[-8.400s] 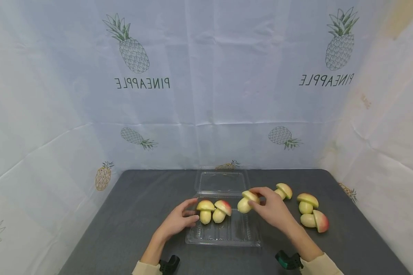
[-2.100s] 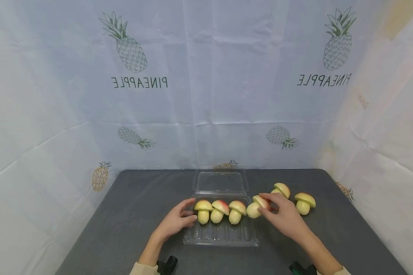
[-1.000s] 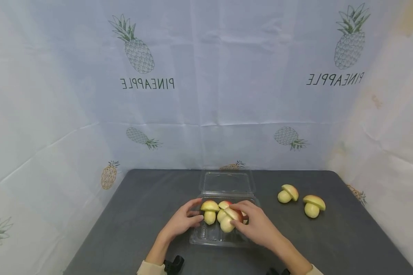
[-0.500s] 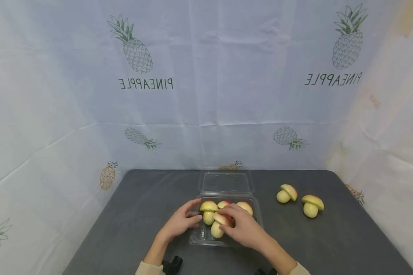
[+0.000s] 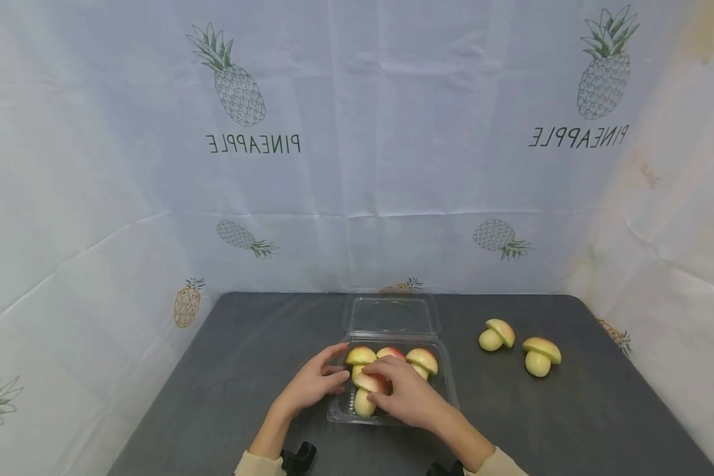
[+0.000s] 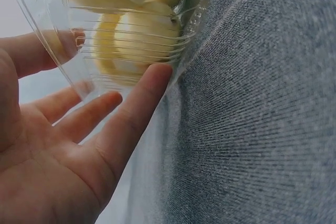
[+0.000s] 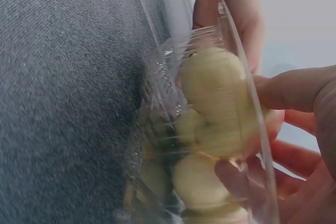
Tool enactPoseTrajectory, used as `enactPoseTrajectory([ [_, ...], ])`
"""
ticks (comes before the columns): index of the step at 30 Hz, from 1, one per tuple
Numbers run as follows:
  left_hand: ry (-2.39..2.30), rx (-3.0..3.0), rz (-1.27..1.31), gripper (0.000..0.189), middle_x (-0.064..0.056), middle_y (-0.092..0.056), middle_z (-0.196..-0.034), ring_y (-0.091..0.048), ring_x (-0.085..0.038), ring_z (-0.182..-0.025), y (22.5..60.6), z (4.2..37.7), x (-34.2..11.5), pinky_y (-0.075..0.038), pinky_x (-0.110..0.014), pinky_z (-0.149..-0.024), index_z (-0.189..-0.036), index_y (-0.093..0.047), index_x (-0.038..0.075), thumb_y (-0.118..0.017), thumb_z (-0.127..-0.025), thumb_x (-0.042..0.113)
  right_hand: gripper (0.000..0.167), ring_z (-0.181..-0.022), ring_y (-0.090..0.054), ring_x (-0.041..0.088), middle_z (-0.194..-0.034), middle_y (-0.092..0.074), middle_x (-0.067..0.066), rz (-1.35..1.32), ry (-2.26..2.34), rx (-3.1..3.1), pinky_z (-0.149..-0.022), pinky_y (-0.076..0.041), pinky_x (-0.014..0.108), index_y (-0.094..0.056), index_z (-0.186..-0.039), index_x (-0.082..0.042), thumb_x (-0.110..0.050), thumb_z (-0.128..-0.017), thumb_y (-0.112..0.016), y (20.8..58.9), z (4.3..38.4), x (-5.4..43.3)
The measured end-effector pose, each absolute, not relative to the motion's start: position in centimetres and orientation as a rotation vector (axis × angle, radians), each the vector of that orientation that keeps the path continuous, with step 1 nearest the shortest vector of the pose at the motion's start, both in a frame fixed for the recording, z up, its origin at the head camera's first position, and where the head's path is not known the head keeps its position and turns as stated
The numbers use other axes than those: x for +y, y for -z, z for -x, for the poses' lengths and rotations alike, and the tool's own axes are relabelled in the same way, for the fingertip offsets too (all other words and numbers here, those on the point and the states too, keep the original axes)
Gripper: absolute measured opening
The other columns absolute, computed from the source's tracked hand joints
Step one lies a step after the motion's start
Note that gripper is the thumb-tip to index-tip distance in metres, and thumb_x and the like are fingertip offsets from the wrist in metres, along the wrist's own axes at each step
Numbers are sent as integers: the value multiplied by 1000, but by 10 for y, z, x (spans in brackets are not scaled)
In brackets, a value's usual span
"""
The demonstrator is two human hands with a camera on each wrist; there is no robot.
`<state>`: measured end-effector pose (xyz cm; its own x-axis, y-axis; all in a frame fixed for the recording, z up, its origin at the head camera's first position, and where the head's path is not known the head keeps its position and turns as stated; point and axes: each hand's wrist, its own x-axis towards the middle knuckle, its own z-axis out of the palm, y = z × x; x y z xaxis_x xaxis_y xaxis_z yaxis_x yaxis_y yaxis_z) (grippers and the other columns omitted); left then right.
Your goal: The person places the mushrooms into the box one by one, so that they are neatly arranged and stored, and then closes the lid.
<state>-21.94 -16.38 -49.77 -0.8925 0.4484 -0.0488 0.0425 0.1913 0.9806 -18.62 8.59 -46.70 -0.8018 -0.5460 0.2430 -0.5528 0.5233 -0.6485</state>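
A clear plastic clamshell container (image 5: 330,414) lies with its lid (image 5: 391,316) laid back behind it. Inside, along the far side, sit a yellow-capped mushroom (image 5: 360,356), a red-topped mushroom (image 5: 391,352) and another mushroom (image 5: 422,361). My right hand (image 5: 406,393) pinches the cap of a pale-stemmed mushroom (image 5: 365,402) low over the near left part of the container, in front of that row, partly hiding it. My left hand (image 5: 312,382) touches the container's left side; its fingers (image 6: 128,116) reach fairly straight along the clear wall in the left wrist view.
Two more mushrooms lie on the dark grey table (image 5: 244,330) to the right: one mushroom (image 5: 496,335) farther back, the other mushroom (image 5: 540,357) beside it. A pineapple-printed white curtain (image 5: 393,165) hangs behind the table and along both sides.
A third mushroom joined the row in the container. My right hand then brought another from the right, leftward over the row to the near left part. My left hand has stayed put.
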Motion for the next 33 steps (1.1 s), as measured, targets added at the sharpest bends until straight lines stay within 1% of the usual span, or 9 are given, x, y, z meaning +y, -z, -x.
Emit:
enactPoseTrajectory([
  [4, -1747, 2159, -463, 60, -28, -27, -161, -49, -47, -133, 498, 219, -163, -60, -42, -89, -158, -33, 3, -60, -104, 14, 39, -117, -56, 19, -129, -64, -4, -996, -1177, -2765, -93, -54, 39, -68, -130, -14, -21, -92, -78, 469, 188, 82],
  [9, -1746, 2168, -454, 59, -29, -27, -160, -50, -46, -133, 498, 219, -162, -60, -43, -89, -158, -33, 3, -58, -105, 14, 40, -120, -56, 18, -131, -62, -2, -1028, -1168, -2767, -91, -54, 35, -67, -131, -15, -18, -93, -77, 469, 190, 79],
  [15, -1730, 2190, -439, 60, -29, -29, -160, -50, -46, -133, 497, 219, -162, -60, -44, -88, -157, -34, 3, -59, -105, 18, 40, -121, -56, 18, -135, -59, -2, -1093, -1165, -2740, -88, -54, 31, -66, -133, -15, -14, -94, -76, 469, 188, 77],
  [18, -1729, 2188, -430, 60, -28, -29, -160, -50, -45, -133, 496, 220, -162, -60, -44, -88, -158, -33, 3, -59, -106, 19, 39, -120, -56, 17, -136, -58, -1, -1095, -1220, -2738, -84, -55, 30, -66, -133, -16, -16, -95, -75, 471, 188, 78],
  [22, -1729, 2180, -427, 60, -27, -29, -161, -50, -45, -133, 496, 220, -162, -60, -44, -88, -158, -33, 4, -58, -106, 19, 37, -110, -57, 13, -134, -58, -1, -1086, -1297, -2741, -79, -54, 27, -67, -132, -17, -19, -96, -73, 472, 189, 80],
  [25, -1724, 2188, -427, 59, -26, -29, -161, -50, -45, -133, 496, 220, -162, -60, -45, -88, -158, -34, 5, -58, -106, 19, 36, -109, -57, 12, -134, -59, -1, -1105, -1296, -2740, -80, -54, 29, -67, -132, -17, -21, -96, -73, 472, 190, 80],
  [30, -1723, 2192, -428, 58, -27, -30, -160, -50, -45, -134, 498, 220, -162, -60, -45, -87, -158, -35, 5, -58, -106, 20, 36, -121, -57, 17, -135, -61, -1, -1144, -1288, -2712, -89, -55, 32, -67, -132, -14, -19, -96, -72, 472, 190, 77],
  [33, -1727, 2184, -429, 58, -27, -30, -160, -50, -45, -133, 498, 220, -162, -61, -44, -86, -157, -35, 5, -57, -107, 20, 35, -118, -59, 15, -131, -63, -3, -1143, -1284, -2698, -91, -55, 32, -68, -130, -13, -19, -96, -73, 472, 189, 75],
])
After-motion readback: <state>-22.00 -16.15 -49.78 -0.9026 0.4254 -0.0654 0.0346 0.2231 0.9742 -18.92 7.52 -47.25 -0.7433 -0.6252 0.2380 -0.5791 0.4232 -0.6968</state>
